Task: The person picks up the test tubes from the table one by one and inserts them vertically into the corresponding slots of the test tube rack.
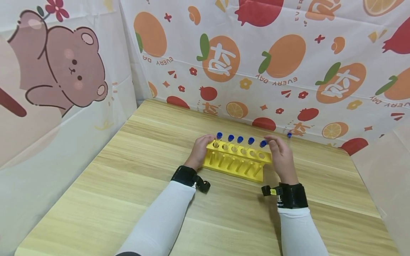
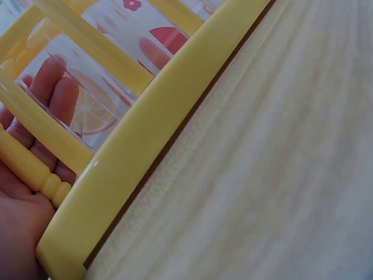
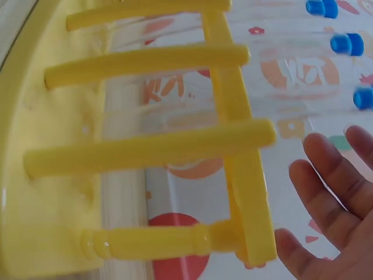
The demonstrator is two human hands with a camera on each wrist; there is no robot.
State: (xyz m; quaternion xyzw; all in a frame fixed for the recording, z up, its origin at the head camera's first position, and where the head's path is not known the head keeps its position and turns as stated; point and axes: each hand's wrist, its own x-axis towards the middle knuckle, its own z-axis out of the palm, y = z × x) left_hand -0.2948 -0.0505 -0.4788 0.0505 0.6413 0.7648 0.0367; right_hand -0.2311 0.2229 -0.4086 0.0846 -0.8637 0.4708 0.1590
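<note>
A yellow test tube rack [image 1: 235, 151] stands on the wooden table, with several clear, blue-capped test tubes [image 1: 240, 139] in its upper holes. Its rightmost hole holds no tube. My left hand [image 1: 199, 151] grips the rack's left end; in the left wrist view its fingers [image 2: 63, 96] reach behind the end post. At the right end is my right hand [image 1: 283, 156], close to the nearest blue cap [image 1: 263, 143]. The right wrist view shows that hand's fingers [image 3: 329, 204] spread apart beside the rack. Another capped tube [image 1: 289, 137] rises behind the right hand; its lower part is hidden.
Light wood tabletop [image 1: 134, 199] surrounds the rack. Behind it hangs a fruit-printed sheet [image 1: 243, 103], and a bear-printed sheet [image 1: 77, 117] covers the left side. Both wrists wear black straps [image 1: 293, 195] with small cameras.
</note>
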